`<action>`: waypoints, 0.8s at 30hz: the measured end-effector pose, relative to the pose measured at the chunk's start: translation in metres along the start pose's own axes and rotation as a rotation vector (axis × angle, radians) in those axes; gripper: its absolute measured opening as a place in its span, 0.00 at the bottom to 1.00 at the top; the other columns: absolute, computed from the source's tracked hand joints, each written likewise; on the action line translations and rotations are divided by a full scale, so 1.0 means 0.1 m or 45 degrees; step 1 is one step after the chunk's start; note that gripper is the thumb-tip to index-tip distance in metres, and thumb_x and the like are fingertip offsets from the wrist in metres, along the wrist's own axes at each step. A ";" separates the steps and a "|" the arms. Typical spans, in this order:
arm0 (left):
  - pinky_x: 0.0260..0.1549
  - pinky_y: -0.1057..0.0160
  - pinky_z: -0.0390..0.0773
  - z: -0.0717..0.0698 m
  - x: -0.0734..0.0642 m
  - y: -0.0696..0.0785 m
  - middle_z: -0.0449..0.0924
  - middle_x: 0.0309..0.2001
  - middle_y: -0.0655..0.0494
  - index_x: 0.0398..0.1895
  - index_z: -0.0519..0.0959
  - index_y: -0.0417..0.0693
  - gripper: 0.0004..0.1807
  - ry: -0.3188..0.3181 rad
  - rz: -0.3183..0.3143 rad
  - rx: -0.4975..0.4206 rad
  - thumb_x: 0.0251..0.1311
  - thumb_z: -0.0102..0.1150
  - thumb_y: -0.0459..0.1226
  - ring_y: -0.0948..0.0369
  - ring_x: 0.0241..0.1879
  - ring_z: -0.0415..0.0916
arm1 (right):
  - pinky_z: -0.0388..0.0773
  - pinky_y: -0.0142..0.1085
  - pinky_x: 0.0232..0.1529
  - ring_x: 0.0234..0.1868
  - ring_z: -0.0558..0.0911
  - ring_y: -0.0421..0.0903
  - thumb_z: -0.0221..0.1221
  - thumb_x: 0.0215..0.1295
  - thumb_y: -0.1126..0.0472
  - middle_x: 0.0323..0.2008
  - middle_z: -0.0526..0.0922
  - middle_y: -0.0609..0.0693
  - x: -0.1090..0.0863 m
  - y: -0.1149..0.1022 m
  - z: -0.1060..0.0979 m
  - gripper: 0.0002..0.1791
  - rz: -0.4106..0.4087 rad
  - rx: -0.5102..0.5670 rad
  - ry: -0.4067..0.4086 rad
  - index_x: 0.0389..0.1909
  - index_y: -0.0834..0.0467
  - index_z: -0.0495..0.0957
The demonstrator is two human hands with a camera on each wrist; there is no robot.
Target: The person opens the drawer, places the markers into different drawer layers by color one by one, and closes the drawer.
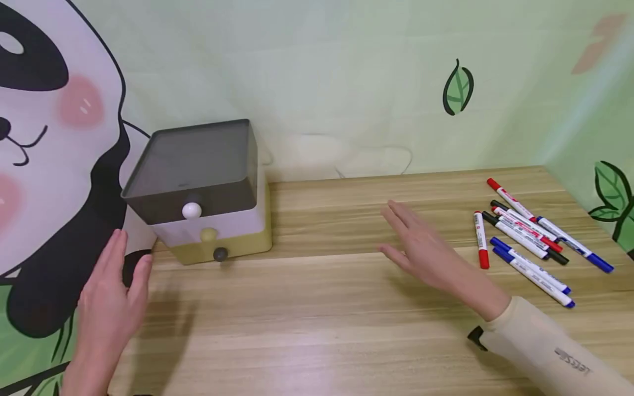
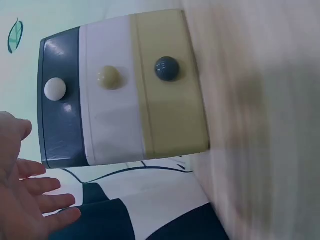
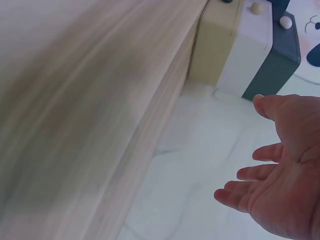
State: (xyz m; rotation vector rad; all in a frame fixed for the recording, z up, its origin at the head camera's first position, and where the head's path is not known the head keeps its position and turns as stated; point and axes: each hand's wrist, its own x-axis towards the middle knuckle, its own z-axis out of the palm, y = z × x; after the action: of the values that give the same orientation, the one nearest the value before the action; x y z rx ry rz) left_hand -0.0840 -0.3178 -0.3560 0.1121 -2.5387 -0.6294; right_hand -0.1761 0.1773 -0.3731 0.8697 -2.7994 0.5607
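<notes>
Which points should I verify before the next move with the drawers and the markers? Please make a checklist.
1. Left hand free: ok, holds nothing.
2. Right hand free: ok, holds nothing.
3. Drawer box upright on table: ok.
4. Drawers closed: ok, none looks pulled out.
5. Markers in a neat row: not ok, loosely spread, some overlapping.
6. Drawer contents: cannot tell, hidden.

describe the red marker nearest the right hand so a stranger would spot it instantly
In the head view, look at the right side of the wooden table, where the markers lie. At their left edge, nearest the right hand, is the red marker, white-barrelled with red ends. It runs almost straight up the picture, while its neighbours all slant.
</notes>
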 end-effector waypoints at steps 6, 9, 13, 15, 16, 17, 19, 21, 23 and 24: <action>0.71 0.36 0.60 -0.04 0.13 0.08 0.61 0.78 0.43 0.81 0.60 0.45 0.32 0.090 -0.118 -0.145 0.78 0.50 0.42 0.39 0.73 0.62 | 0.60 0.58 0.74 0.76 0.61 0.64 0.61 0.75 0.51 0.76 0.60 0.68 0.21 -0.18 0.01 0.40 -0.079 0.023 0.049 0.77 0.68 0.59; 0.70 0.41 0.64 -0.05 0.21 0.11 0.63 0.77 0.47 0.81 0.60 0.49 0.32 0.114 -0.196 -0.208 0.78 0.48 0.44 0.43 0.72 0.66 | 0.61 0.57 0.74 0.76 0.62 0.64 0.59 0.76 0.50 0.76 0.60 0.68 0.30 -0.25 0.01 0.40 -0.101 0.028 0.053 0.77 0.68 0.58; 0.71 0.53 0.66 -0.05 0.33 0.13 0.65 0.76 0.54 0.81 0.61 0.54 0.31 0.150 -0.287 -0.301 0.79 0.46 0.47 0.52 0.72 0.67 | 0.61 0.57 0.74 0.76 0.62 0.64 0.59 0.77 0.50 0.75 0.60 0.69 0.43 -0.34 0.05 0.39 -0.112 0.042 0.045 0.77 0.68 0.58; 0.72 0.58 0.65 -0.04 0.38 0.14 0.65 0.76 0.56 0.81 0.62 0.55 0.30 0.166 -0.318 -0.338 0.79 0.45 0.48 0.54 0.72 0.67 | 0.61 0.57 0.74 0.76 0.62 0.64 0.59 0.77 0.50 0.75 0.60 0.69 0.50 -0.38 0.07 0.39 -0.116 0.047 0.041 0.77 0.69 0.59; 0.72 0.60 0.65 -0.03 0.41 0.14 0.65 0.76 0.56 0.81 0.62 0.54 0.30 0.173 -0.334 -0.352 0.79 0.44 0.48 0.55 0.73 0.67 | 0.61 0.56 0.74 0.76 0.62 0.64 0.58 0.77 0.50 0.75 0.61 0.69 0.53 -0.40 0.08 0.39 -0.115 0.051 0.038 0.77 0.68 0.58; 0.72 0.60 0.64 -0.03 0.43 0.14 0.66 0.76 0.56 0.80 0.62 0.54 0.30 0.182 -0.346 -0.365 0.79 0.44 0.48 0.55 0.73 0.67 | 0.61 0.56 0.74 0.76 0.62 0.64 0.58 0.77 0.50 0.75 0.61 0.69 0.57 -0.43 0.08 0.39 -0.114 0.058 0.036 0.77 0.68 0.58; 0.72 0.61 0.64 -0.01 0.47 0.13 0.67 0.76 0.55 0.80 0.63 0.53 0.29 0.192 -0.373 -0.386 0.80 0.43 0.48 0.55 0.73 0.66 | 0.60 0.56 0.75 0.75 0.63 0.64 0.57 0.78 0.49 0.75 0.61 0.69 0.63 -0.47 0.11 0.38 -0.109 0.071 0.032 0.77 0.68 0.58; 0.72 0.61 0.63 0.01 0.51 0.13 0.67 0.75 0.54 0.80 0.63 0.52 0.29 0.197 -0.400 -0.410 0.80 0.42 0.48 0.56 0.73 0.66 | 0.60 0.55 0.75 0.75 0.63 0.63 0.56 0.78 0.49 0.75 0.62 0.68 0.69 -0.51 0.12 0.38 -0.103 0.091 0.029 0.78 0.67 0.59; 0.73 0.59 0.63 0.03 0.54 0.13 0.67 0.75 0.53 0.80 0.64 0.51 0.29 0.201 -0.415 -0.436 0.81 0.42 0.48 0.56 0.73 0.66 | 0.61 0.54 0.75 0.75 0.64 0.63 0.56 0.79 0.49 0.74 0.63 0.68 0.75 -0.55 0.14 0.37 -0.098 0.116 0.032 0.77 0.67 0.59; 0.73 0.59 0.63 0.04 0.56 0.13 0.68 0.75 0.53 0.79 0.64 0.51 0.29 0.205 -0.420 -0.447 0.81 0.43 0.48 0.56 0.73 0.66 | 0.61 0.54 0.75 0.75 0.64 0.63 0.56 0.79 0.49 0.74 0.64 0.67 0.78 -0.57 0.15 0.37 -0.098 0.127 0.036 0.77 0.67 0.60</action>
State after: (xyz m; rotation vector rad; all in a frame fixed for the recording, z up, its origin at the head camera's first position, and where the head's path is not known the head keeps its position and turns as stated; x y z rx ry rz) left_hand -0.1336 -0.3161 -0.3269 0.4424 -2.2328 -1.1350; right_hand -0.2076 0.0875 -0.3492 0.9765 -2.7194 0.6995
